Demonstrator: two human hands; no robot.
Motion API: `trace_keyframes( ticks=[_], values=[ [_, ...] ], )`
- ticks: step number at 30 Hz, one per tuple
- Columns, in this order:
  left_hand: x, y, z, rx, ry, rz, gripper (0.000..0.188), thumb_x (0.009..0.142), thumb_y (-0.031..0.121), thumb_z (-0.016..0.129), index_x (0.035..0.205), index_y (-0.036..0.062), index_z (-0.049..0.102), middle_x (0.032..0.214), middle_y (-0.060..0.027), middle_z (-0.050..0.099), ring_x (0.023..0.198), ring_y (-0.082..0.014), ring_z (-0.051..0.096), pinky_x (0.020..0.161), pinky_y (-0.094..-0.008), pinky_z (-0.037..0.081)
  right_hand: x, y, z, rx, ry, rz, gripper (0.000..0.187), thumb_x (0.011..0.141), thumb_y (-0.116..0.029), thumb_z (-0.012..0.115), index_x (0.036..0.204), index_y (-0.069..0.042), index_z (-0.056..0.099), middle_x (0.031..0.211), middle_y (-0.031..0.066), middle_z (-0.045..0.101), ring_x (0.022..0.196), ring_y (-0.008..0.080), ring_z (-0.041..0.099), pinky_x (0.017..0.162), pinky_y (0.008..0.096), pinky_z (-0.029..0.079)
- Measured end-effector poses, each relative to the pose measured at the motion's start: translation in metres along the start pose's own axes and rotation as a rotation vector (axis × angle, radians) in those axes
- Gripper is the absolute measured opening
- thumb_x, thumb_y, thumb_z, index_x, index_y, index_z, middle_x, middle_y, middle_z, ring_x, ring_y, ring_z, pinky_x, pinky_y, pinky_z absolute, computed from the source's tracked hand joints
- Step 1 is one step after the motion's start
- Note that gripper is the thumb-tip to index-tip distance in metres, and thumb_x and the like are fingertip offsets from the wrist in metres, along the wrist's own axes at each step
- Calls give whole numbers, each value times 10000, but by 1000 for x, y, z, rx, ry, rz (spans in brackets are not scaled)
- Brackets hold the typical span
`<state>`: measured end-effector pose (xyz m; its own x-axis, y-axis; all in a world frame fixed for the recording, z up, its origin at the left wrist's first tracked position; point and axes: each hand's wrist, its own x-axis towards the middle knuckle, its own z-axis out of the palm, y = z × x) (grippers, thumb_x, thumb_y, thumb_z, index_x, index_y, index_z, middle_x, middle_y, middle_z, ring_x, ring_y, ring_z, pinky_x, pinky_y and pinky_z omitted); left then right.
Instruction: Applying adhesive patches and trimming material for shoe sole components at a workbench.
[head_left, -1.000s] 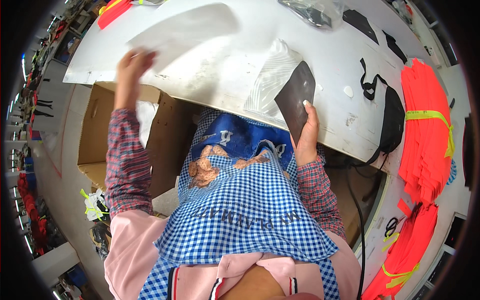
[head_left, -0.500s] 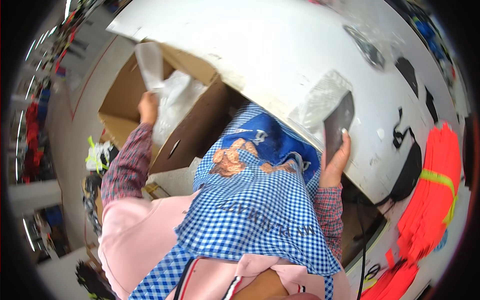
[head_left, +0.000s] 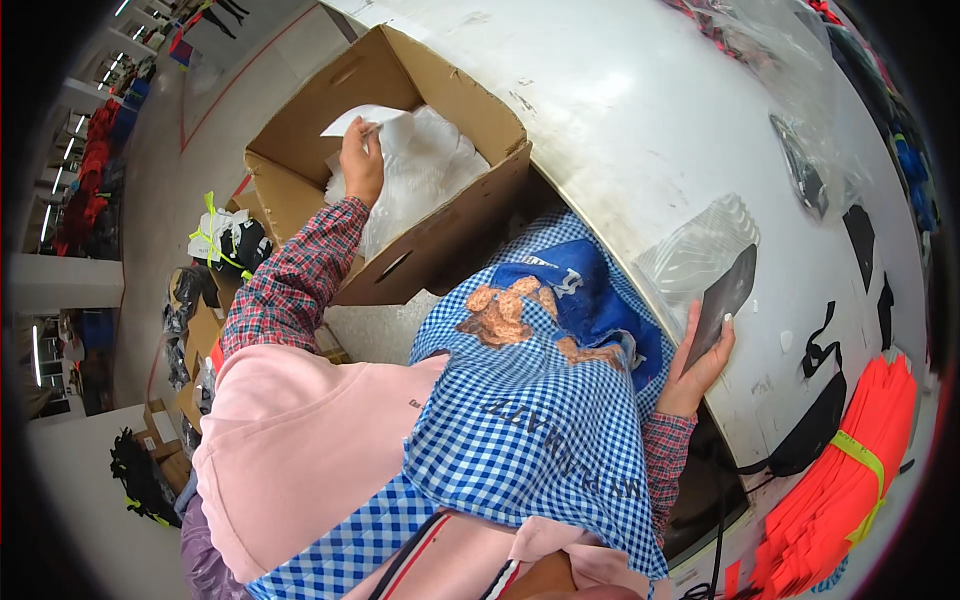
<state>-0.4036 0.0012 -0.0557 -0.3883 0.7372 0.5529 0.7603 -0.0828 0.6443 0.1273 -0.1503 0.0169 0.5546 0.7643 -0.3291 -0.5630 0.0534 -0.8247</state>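
Note:
My left hand [head_left: 362,170] is closed on a white paper strip [head_left: 352,121] over an open cardboard box [head_left: 440,235]. The strip's end curls over the thumb and fingers. Below it, crumpled translucent plastic bags [head_left: 435,165] fill part of the box. At the table's near edge my right hand [head_left: 700,365] grips a thin, dark flat piece [head_left: 725,295], tilted up with the thumb along its right side. What exactly this piece is, I cannot tell. Just beyond it a stack of clear plastic bags [head_left: 700,245] lies on the white table [head_left: 610,130].
Black straps [head_left: 822,345] and a black pouch [head_left: 812,430] lie on the right of the table. Beside them is a bundle of orange-red fabric [head_left: 850,470] with a yellow band. Farther back lies a bagged dark item [head_left: 800,170]. A black cable [head_left: 720,530] hangs near my right arm.
My view has shifted, so the box and table sit differently. The white strip, upright before, now lies bent over my left hand. My right hand still holds the dark piece.

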Motion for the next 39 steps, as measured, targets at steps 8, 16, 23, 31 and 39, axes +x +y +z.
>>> trace_keyframes(
  ticks=[8, 16, 23, 31, 39],
  values=[
    [-72, -48, 6, 287, -653, -497, 342, 877, 221, 642, 1114, -25, 638, 1194, -293, 620, 1083, -423, 621, 905, -475, 495, 7, 6, -6, 19, -20, -2, 425, 969, -342, 590, 1242, -16, 572, 1223, 97, 592, 1140, 205, 555, 1004, 340, 420],
    [-34, -15, 3, 822, -1097, -105, 535, 778, 282, 723, 1225, 7, 620, 1219, -262, 635, 1115, -398, 634, 959, -470, 511, 6, 6, -4, 79, -24, 23, 423, 958, -333, 597, 1235, -14, 597, 1196, 103, 630, 1118, 230, 587, 1005, 356, 444],
    [42, 188, -12, 36, -409, 374, 304, 919, 117, 666, 1220, 80, 651, 1165, -120, 690, 1034, -290, 673, 887, -353, 527, 13, -2, -13, 38, 1, -7, 282, 965, -237, 612, 1138, -16, 636, 1076, 59, 652, 992, 171, 617, 903, 298, 491],
    [-78, 315, 51, -562, -910, 367, 398, 966, 145, 638, 1347, 59, 563, 1369, -150, 592, 1279, -264, 558, 1042, -369, 450, 41, -3, -7, -470, -65, -334, 168, 951, -151, 667, 995, 11, 657, 925, 17, 636, 855, 68, 531, 760, 227, 433],
    [-142, 306, 121, -343, -1074, 823, 521, 968, 286, 624, 1424, 70, 493, 1556, -173, 370, 1441, -422, 302, 1164, -494, 313, 85, -1, 0, -799, -132, -331, 234, 903, -233, 687, 957, -6, 679, 837, 76, 692, 773, 141, 608, 712, 290, 479]
  ],
)
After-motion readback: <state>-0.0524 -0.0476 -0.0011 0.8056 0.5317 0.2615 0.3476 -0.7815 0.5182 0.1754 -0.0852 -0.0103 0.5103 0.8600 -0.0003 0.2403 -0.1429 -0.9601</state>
